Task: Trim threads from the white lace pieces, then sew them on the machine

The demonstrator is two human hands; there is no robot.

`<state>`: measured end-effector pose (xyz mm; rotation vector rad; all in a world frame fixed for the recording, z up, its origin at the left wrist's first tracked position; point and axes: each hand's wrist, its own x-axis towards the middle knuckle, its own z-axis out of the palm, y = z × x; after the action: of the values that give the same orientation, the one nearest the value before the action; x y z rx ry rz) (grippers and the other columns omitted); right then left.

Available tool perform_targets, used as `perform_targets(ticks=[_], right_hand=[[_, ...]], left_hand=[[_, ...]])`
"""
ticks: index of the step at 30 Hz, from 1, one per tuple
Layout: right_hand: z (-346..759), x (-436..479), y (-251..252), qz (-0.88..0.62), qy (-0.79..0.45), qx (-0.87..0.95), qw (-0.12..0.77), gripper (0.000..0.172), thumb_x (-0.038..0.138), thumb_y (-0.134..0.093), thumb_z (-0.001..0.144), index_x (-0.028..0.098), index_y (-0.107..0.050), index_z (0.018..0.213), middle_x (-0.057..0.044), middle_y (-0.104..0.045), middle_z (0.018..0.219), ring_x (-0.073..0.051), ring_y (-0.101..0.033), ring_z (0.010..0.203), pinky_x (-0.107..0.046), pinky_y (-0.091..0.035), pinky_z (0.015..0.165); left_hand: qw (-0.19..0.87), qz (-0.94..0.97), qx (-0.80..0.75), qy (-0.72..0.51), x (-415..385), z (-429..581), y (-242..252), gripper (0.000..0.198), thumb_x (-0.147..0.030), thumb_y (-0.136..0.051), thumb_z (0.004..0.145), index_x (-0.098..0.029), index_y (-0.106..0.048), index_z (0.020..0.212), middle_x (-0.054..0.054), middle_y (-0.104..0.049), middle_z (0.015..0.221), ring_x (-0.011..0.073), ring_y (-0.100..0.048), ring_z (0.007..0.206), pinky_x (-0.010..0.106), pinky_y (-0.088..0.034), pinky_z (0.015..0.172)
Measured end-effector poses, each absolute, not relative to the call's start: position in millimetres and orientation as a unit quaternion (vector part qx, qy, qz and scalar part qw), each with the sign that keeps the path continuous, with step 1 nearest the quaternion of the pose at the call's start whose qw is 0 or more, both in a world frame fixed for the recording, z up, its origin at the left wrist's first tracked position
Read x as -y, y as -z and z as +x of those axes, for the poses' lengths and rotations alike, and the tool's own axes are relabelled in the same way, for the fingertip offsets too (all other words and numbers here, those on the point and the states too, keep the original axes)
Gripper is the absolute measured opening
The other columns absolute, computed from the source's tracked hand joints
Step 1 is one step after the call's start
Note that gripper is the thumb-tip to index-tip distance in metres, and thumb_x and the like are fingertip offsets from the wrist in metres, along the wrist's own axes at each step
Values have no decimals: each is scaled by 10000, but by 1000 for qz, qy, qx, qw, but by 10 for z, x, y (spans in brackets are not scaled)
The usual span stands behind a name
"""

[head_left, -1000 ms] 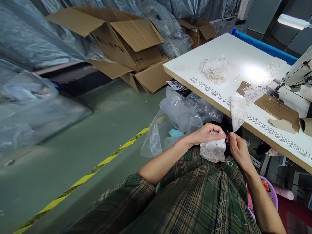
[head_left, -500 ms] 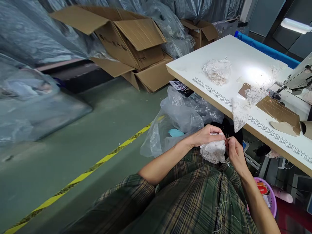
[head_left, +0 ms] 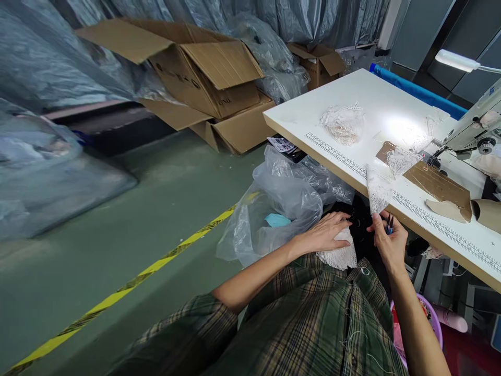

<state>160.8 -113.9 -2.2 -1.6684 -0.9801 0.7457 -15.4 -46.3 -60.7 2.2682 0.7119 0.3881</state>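
Note:
My left hand lies with fingers stretched flat over a piece of white lace on my lap. Small blue-handled thread snips sit in my right hand, their dark blades pointing up. The thumb and a finger of that same hand touch the lower tip of a lace strip that hangs over the table edge. This strip runs back across the table toward the presser foot of a sewing machine. A bunched pile of lace rests farther back on the white table.
Brown card lies by the machine's needle, with a torn paper piece in front. Clear plastic bags fill the space under the table's left edge. Open cardboard boxes stand behind. A purple basket is at lower right.
My left hand has opened and flattened onto the lace on my lap. My right hand has moved away from it, up to the hanging lace strip, and the snips now show.

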Motion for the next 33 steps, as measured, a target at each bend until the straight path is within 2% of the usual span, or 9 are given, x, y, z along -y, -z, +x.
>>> perform_targets(ticks=[4,7,10,14,16,20,24,29,33], right_hand=[[1508,1189,-26,-660,-284,458,523,462,611,-625,768,149,-655,763,43,-484,492,-85,-376,443,-227,-345,440],[1399,1368,-43,-610,-319,545,479,353,487,-585,849,164,-640,717,34,-484,530,-82,-384,478,-213,-343,463],[1310,1575,-30,-550,-371,631,402,301,389,-551,885,171,-613,688,30,-484,551,-82,-392,501,-213,-345,499],[1311,1726,-17,-506,-405,701,299,262,299,-545,884,178,-579,654,41,-461,553,-79,-369,520,-222,-328,538],[1375,1718,-28,-519,-414,693,281,212,327,-564,878,177,-614,738,39,-486,586,-83,-384,533,-220,-333,538],[1554,1586,-28,-600,-399,602,344,369,513,-507,902,170,-642,923,11,-551,665,-112,-455,577,-225,-371,530],[1649,1442,38,-652,-372,548,369,602,637,-264,960,177,-619,804,-11,-540,658,-134,-458,582,-257,-363,529],[1607,1313,48,-635,-370,574,362,604,716,-321,914,204,-458,625,27,-428,566,-111,-358,535,-252,-301,504],[1569,1219,19,-626,-352,591,368,622,734,-316,902,200,-477,627,31,-414,556,-104,-335,525,-249,-285,501]], left_hand=[[561,762,-231,-228,418,-84,494,676,-634,-691,787,-163,-595,1261,171,-573,1336,295,-533,1264,465,-391,1101],[760,586,-161,-230,363,-37,382,879,-813,-655,667,-128,-614,1216,187,-654,1220,299,-630,1132,430,-476,998],[853,453,-131,-224,313,-26,307,939,-837,-703,568,-113,-637,1162,186,-705,1086,276,-690,959,375,-533,846],[842,453,-195,-220,281,-57,249,783,-547,-912,530,-134,-649,1141,104,-721,954,197,-682,849,275,-505,745],[810,489,-242,-215,280,-77,220,702,-443,-937,530,-133,-670,1100,63,-714,917,156,-658,810,250,-484,736],[747,570,-276,-200,283,-101,138,561,-466,-894,581,-132,-720,997,40,-716,894,134,-625,797,246,-472,748],[705,631,-261,-190,293,-102,61,438,-510,-813,671,-127,-744,873,52,-730,877,153,-630,811,263,-478,762],[713,624,-258,-192,322,-89,47,413,-507,-790,690,-124,-734,832,37,-717,818,133,-611,756,240,-467,720],[728,600,-257,-210,348,-81,39,406,-507,-788,691,-121,-711,789,27,-697,781,124,-594,735,228,-455,701]])
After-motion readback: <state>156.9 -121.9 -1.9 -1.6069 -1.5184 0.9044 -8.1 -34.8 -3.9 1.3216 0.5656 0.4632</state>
